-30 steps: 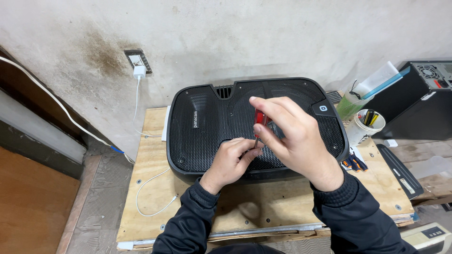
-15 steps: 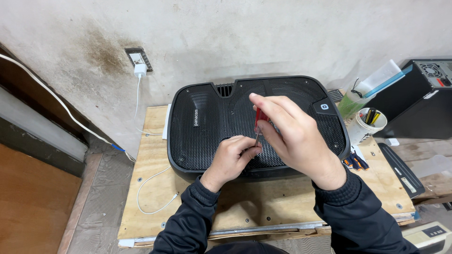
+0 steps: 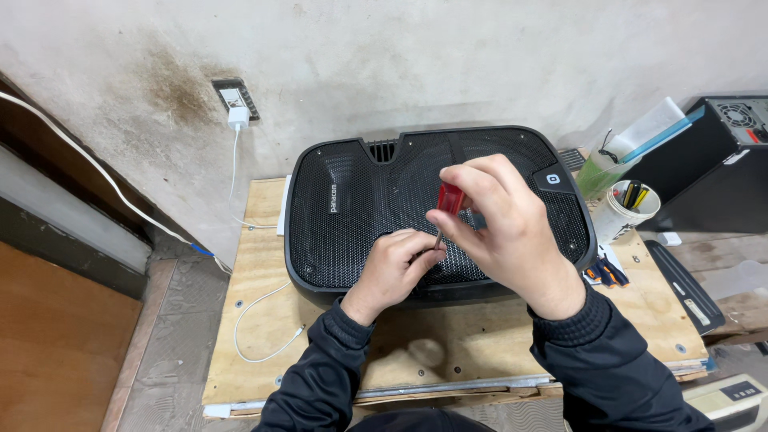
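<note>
So the person has a big black mesh-covered panel [image 3: 360, 208] lying flat on a plywood board [image 3: 256, 320], pushed up near a stained wall. The right hand [image 3: 512, 232] is over the middle of the panel, with the fingers curled and pinched around the red handle of a small screwdriver [image 3: 448, 200], held roughly upright with the shaft pointing down at the mesh. The left hand [image 3: 396, 268] rests right on the panel just below that, fingers bunched together at the screwdriver's tip, like they're pinching something tiny there, though it's too small to tell what. Both arms are in dark sleeves. Off to the right there's a white cup [image 3: 628, 212] with pens or tools stuck in it, and a black computer case [image 3: 720, 168] beyond that. A white charger [image 3: 238, 118] is plugged into the wall outlet, with its cable trailing down across the board.
</note>
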